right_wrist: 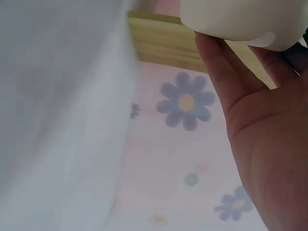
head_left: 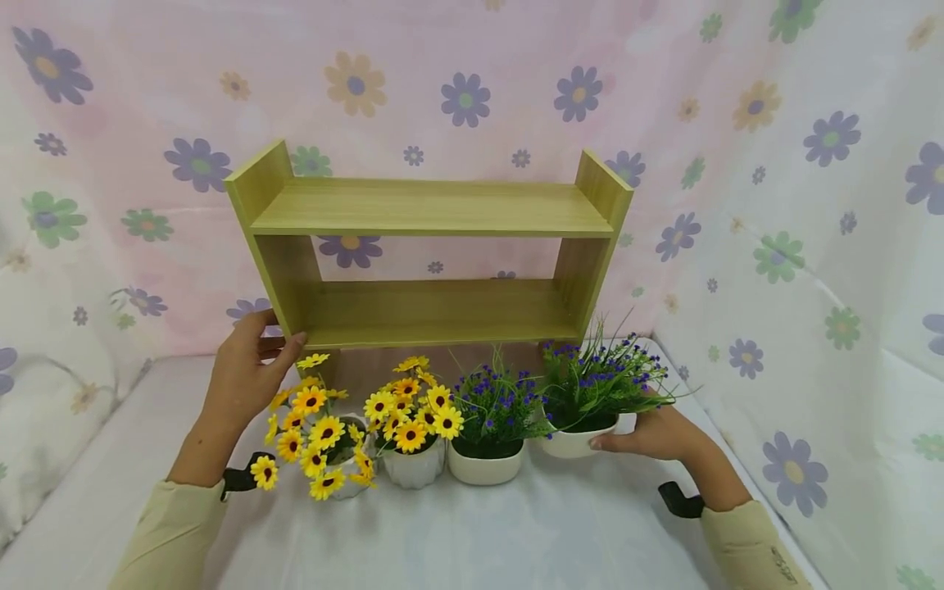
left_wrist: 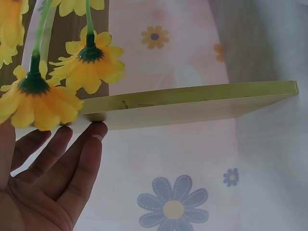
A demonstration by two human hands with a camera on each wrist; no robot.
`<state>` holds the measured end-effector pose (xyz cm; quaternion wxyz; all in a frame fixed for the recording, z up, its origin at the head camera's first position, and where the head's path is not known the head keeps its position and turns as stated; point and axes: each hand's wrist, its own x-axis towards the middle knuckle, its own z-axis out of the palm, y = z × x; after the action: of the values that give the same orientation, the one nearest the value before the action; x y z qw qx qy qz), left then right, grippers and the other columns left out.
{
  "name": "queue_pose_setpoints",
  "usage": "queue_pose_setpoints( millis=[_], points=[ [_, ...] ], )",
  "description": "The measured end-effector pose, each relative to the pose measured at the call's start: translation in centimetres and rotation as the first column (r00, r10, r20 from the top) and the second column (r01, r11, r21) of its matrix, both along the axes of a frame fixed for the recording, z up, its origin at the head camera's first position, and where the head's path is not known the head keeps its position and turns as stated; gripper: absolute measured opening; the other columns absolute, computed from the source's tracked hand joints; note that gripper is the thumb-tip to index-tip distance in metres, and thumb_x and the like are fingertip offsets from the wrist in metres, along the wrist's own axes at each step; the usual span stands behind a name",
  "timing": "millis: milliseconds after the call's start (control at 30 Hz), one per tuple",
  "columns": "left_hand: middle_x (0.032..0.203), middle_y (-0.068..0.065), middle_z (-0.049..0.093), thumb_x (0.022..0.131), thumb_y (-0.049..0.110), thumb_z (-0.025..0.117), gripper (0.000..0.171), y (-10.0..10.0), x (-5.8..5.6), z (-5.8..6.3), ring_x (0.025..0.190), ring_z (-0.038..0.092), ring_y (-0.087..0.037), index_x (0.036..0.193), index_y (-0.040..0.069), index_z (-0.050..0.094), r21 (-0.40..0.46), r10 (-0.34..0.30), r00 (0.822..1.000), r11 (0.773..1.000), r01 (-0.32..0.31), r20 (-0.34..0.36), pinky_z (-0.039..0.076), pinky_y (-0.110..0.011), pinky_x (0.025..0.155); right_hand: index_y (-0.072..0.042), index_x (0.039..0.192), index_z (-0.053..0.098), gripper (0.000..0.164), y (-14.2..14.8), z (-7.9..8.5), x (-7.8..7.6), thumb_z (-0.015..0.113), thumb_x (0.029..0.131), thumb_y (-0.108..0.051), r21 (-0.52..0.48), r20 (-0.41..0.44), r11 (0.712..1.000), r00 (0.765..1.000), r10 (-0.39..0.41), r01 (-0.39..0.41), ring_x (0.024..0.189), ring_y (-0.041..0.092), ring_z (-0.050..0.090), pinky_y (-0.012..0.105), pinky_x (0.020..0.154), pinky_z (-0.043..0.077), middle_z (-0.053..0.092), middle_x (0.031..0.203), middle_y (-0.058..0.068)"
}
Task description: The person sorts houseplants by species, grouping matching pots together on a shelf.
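A two-tier wooden shelf [head_left: 435, 313] stands at the back. My left hand [head_left: 247, 373] holds its left side panel [left_wrist: 163, 98], thumb at the front edge and fingers along the outer face. My right hand [head_left: 652, 433] grips the white pot of a purple-flowered potted plant [head_left: 578, 442], at the right end of the row and near the shelf's right side. In the right wrist view, fingers reach under and around that white pot [right_wrist: 240, 21]. Beside it sits a second purple-flowered potted plant [head_left: 485, 465]. Two yellow-flowered potted plants, one in the middle [head_left: 413, 467] and one at left [head_left: 324, 455], complete the row.
The row of pots stands on a white cloth-covered table [head_left: 472, 541] in front of the shelf. A flower-printed curtain [head_left: 472, 49] hangs behind, and printed cloth [head_left: 833, 328] closes off the right side. Yellow blooms [head_left: 313, 459] hang close to my left wrist.
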<state>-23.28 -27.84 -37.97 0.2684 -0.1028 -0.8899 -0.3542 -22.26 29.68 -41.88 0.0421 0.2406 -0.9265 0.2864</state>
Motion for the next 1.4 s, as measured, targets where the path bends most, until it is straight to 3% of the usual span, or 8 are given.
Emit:
queue_pose_setpoints(
  millis=[200,433,667,867,1000,1133,1233,1400],
  points=[
    [0.139,-0.026,0.059,0.107,0.024,0.065,0.054,0.1,0.1,-0.1,0.111,0.071,-0.052,0.151,-0.002,0.046,0.008,0.002,1.000,1.000,-0.003,0.018,0.056,-0.060,0.092,-0.003,0.163,0.028,0.114,0.4,2.3,0.5,0.094,0.078,-0.042,-0.012,0.019,0.999,0.999,-0.040,0.041,0.143,0.040,0.044,0.067,0.110,0.044,0.043,0.161,0.024],
    [0.138,-0.027,0.060,0.107,0.024,0.066,0.054,0.1,0.2,0.0,0.110,0.071,-0.052,0.150,-0.003,0.047,0.005,0.007,1.000,1.000,-0.007,0.014,0.056,-0.058,0.091,-0.013,0.169,0.012,0.127,0.2,7.4,0.7,0.097,0.076,-0.033,-0.029,-0.047,1.000,0.999,0.008,-0.009,0.148,0.035,0.032,0.069,0.115,0.035,0.030,0.167,0.019],
    [0.138,-0.027,0.059,0.107,0.024,0.065,0.054,0.0,0.3,-0.1,0.110,0.071,-0.053,0.151,-0.003,0.047,0.007,0.002,1.000,1.000,-0.002,0.020,0.056,-0.059,0.091,-0.013,0.166,0.024,0.131,-0.2,13.3,0.4,0.103,0.063,-0.017,-0.003,-0.297,0.988,0.944,0.146,-0.154,0.143,0.007,0.028,0.017,0.121,0.017,0.039,0.159,0.013],
    [0.138,-0.028,0.059,0.108,0.024,0.065,0.054,0.0,0.3,0.0,0.110,0.071,-0.053,0.151,-0.004,0.046,0.002,0.006,1.000,1.000,-0.006,0.013,0.056,-0.060,0.091,-0.016,0.164,0.027,0.127,-1.3,18.3,0.7,0.104,0.062,-0.017,0.044,-0.299,0.988,0.942,0.154,-0.148,0.138,0.004,0.030,0.025,0.121,0.022,0.041,0.154,0.006],
    [0.138,-0.028,0.060,0.107,0.023,0.066,0.054,0.0,0.2,0.0,0.110,0.071,-0.053,0.150,-0.004,0.047,-0.002,0.008,1.000,1.000,-0.008,0.005,0.057,-0.058,0.090,-0.014,0.162,0.033,0.124,-2.3,21.4,0.3,0.103,0.060,-0.013,0.057,-0.367,0.973,0.902,0.228,-0.223,0.140,0.004,0.031,0.030,0.126,0.018,0.046,0.150,0.004],
    [0.138,-0.027,0.060,0.107,0.023,0.066,0.054,0.0,0.1,0.0,0.109,0.072,-0.052,0.150,-0.003,0.047,-0.004,0.007,1.000,1.000,-0.007,-0.003,0.056,-0.056,0.090,-0.011,0.153,0.050,0.104,-3.3,24.3,-0.5,0.101,0.062,-0.005,0.052,-0.411,0.961,0.871,0.269,-0.273,0.134,0.002,0.046,0.022,0.119,0.033,0.058,0.143,-0.002],
    [0.138,-0.027,0.060,0.107,0.023,0.066,0.054,-0.1,0.1,0.0,0.109,0.072,-0.052,0.150,-0.003,0.047,-0.003,0.011,1.000,1.000,-0.011,-0.003,0.056,-0.056,0.090,-0.010,0.150,0.054,0.092,-4.0,26.2,-1.5,0.096,0.069,0.002,0.012,-0.361,0.954,0.888,0.284,-0.301,0.135,0.009,0.054,0.019,0.113,0.044,0.062,0.143,-0.001],
    [0.138,-0.027,0.060,0.107,0.023,0.066,0.054,0.1,0.1,-0.1,0.110,0.071,-0.053,0.150,-0.003,0.047,0.001,0.008,1.000,1.000,-0.008,-0.003,0.056,-0.057,0.091,-0.014,0.156,0.047,0.087,-4.6,28.3,-3.3,0.088,0.082,0.001,-0.141,-0.200,0.954,0.951,0.234,-0.264,0.153,0.020,0.042,0.030,0.127,0.034,0.053,0.155,0.003]
  ],
)
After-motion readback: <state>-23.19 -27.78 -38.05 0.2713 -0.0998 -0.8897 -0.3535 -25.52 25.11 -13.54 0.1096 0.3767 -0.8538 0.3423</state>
